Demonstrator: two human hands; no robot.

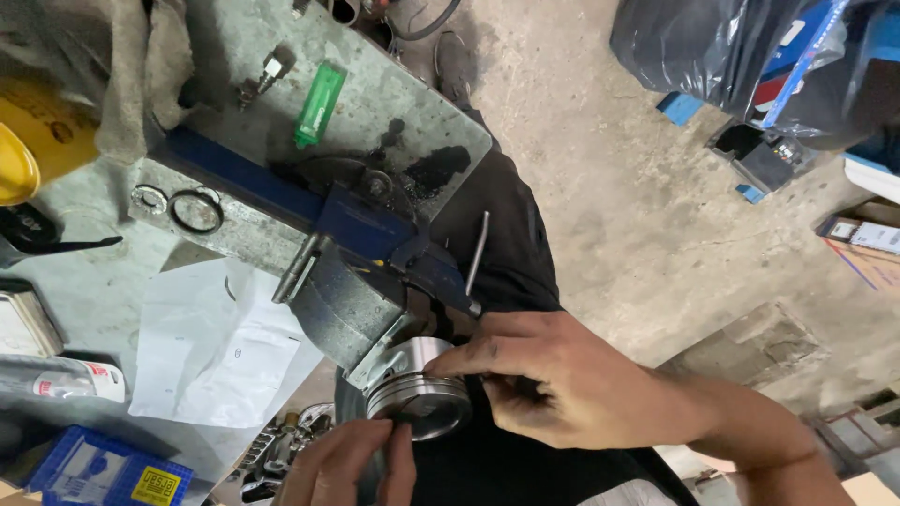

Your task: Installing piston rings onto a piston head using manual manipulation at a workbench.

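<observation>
The grooved silver metal piston (419, 389) sits clamped in the blue bench vise (361, 272). Right hand (553, 379) pinches its crown; left hand (352, 464) pinches the rim. Judged rigid, heavy, oil-slick; grip the skirt.

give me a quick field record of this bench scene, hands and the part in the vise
held part: shiny round metal piston, gripped in the jaws of the blue bench vise
right hand: fingers resting on the piston's side
left hand: fingertips pinched at the piston's lower rim
bench: grey metal worktop with a green lighter and white paper sheet
floor: bare concrete
</observation>
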